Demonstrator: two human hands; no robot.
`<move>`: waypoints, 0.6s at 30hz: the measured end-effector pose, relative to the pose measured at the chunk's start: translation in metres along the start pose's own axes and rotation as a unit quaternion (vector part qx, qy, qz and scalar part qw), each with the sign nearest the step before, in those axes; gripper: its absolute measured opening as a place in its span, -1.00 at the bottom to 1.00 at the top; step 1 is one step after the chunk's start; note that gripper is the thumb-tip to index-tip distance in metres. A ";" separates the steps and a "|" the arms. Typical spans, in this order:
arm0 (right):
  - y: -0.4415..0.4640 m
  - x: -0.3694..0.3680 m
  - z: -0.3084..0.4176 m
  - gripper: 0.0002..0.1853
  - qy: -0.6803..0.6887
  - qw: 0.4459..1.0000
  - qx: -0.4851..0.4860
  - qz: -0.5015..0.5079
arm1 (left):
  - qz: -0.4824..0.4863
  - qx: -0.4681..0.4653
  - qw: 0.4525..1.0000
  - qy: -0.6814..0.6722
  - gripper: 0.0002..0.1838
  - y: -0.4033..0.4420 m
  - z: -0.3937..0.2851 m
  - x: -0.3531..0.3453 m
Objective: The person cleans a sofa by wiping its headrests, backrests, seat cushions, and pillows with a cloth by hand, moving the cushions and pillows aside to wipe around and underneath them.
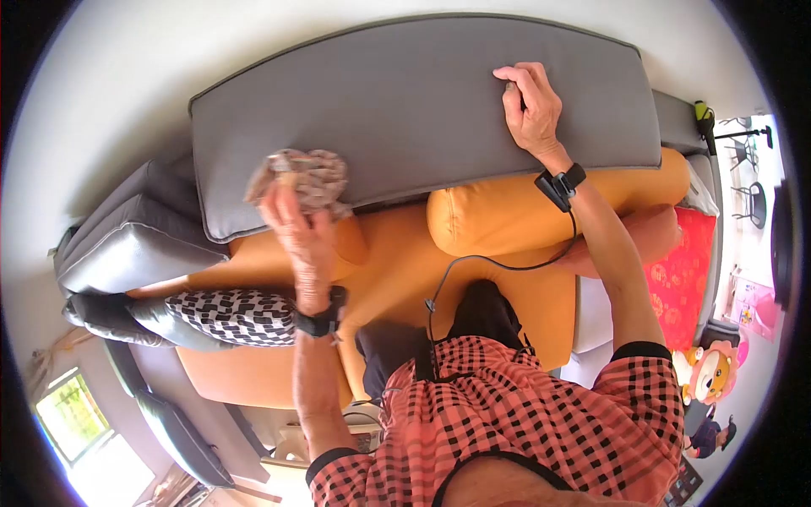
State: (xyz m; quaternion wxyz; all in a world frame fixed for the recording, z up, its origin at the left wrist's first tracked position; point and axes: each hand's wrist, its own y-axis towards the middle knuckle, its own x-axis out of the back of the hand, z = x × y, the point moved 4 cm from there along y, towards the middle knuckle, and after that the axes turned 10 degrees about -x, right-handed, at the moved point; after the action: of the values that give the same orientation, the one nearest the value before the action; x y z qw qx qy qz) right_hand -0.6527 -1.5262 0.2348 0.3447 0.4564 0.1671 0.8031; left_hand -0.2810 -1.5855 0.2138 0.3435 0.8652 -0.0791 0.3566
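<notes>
My left hand (291, 228) holds a crumpled brown-and-white patterned cloth (306, 179) against the left part of a long grey sofa back cushion (422, 101). Motion blurs both hand and cloth. On the same cushion, further right, my right hand (534, 108) rests with loosely bent fingers. A gap shows between its thumb and forefinger, and nothing is visible in it. Each wrist wears a dark band; a black cable (473, 260) runs from the right one towards my waist.
Below the cushion lie an orange sofa seat (389, 262) and an orange bolster (507, 211). Grey cushions (144, 245) and a black-and-white patterned pillow (236, 317) are at left. A red cloth (680, 275) and a lion plush (708, 372) are at right, with another person (710, 438) beyond.
</notes>
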 end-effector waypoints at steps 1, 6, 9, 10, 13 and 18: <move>0.001 0.001 0.002 -0.76 -0.003 1.000 -0.001 -0.001 | 0.007 0.016 1.000 -0.025 -0.36 0.001 -0.023 -0.007; 0.000 0.001 0.006 -0.77 -0.013 1.000 0.009 -0.006 | 0.073 -0.081 0.982 -0.152 -0.33 0.011 -0.111 -0.055; 0.000 0.002 0.008 -0.77 -0.013 1.000 0.018 -0.015 | 0.105 -0.152 0.969 -0.165 -0.29 0.032 -0.128 -0.054; -0.001 0.003 0.009 -0.77 -0.011 1.000 0.017 -0.017 | 0.110 -0.178 0.966 -0.153 -0.28 0.041 -0.130 -0.050; -0.001 0.004 0.008 -0.78 -0.014 1.000 0.000 -0.010 | 0.060 -0.188 0.979 -0.047 -0.32 0.070 -0.072 -0.016; -0.001 0.007 0.002 -0.78 0.002 1.000 -0.001 -0.022 | 0.009 -0.116 0.966 0.231 -0.37 0.111 0.081 0.066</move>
State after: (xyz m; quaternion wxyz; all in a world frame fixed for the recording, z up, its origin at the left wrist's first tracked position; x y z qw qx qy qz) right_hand -0.6530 -1.5207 0.2394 0.3624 0.4511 0.1768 0.7962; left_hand -0.2298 -1.7143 0.2763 0.4477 0.7124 -0.0460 0.5385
